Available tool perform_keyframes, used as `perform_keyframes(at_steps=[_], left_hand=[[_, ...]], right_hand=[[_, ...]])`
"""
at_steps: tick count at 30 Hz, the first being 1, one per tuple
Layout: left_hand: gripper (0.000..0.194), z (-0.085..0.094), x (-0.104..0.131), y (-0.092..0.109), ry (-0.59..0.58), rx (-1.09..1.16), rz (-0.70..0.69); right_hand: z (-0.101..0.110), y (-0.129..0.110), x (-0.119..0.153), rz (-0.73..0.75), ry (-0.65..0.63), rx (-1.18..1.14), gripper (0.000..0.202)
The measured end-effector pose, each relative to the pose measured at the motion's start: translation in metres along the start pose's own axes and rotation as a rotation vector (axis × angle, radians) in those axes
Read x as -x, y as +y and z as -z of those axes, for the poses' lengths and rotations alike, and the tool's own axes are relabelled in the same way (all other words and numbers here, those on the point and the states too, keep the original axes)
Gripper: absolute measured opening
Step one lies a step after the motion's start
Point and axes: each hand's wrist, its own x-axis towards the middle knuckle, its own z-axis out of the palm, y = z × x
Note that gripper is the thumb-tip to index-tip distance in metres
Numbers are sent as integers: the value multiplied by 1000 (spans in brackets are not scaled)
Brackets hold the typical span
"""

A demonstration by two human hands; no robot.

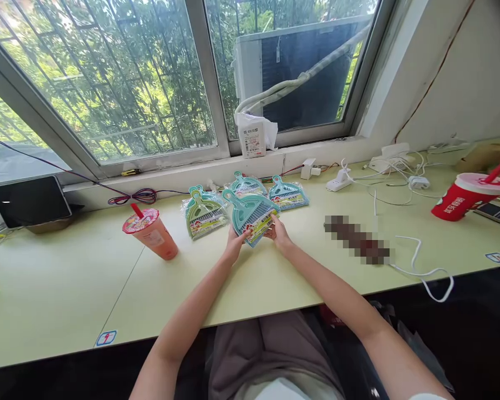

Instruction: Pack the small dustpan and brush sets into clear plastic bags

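Note:
A packaged teal dustpan with a small brush (254, 214) is held above the table by both hands. My left hand (235, 243) grips its lower left edge, and my right hand (278, 230) grips the lower right edge, fingers closed round the package. Behind it on the table lie more wrapped dustpan sets: a green one (204, 215) to the left, a teal one (289, 194) to the right, and another teal one (245, 184) partly hidden behind the held set.
An orange drink cup (157, 239) stands at left, near a black tablet (30, 201). A red cup (462, 197), white cables (437, 272) and a power strip (338, 181) are at right. Tissues (253, 139) sit on the windowsill. The table's front edge is nearby.

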Motion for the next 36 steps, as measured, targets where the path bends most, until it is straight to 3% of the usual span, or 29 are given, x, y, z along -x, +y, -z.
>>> perform_keyframes(at_steps=[5,10,16,19,30,32,36], left_hand=[[69,-1,0,-3,-59,-17,-90],[72,0,0,-5,-63,-41,-76],[73,5,-4,-1,-28,10,-55],[73,9,-4,4,-20,11,-24],[69,8,4,13,-100,-85,102],[65,4,8,16,-152,-48,129],[62,-6,14,16,-384,46,210]], right_hand=[[2,-4,0,-34,33,21,22],[4,-5,-3,-34,20,60,24],[2,-9,-3,-2,-178,85,17],[1,-9,0,33,-275,111,24],[4,-4,2,148,-251,56,31],[2,-5,4,174,-232,30,31],[2,-7,6,194,-202,1,31]])
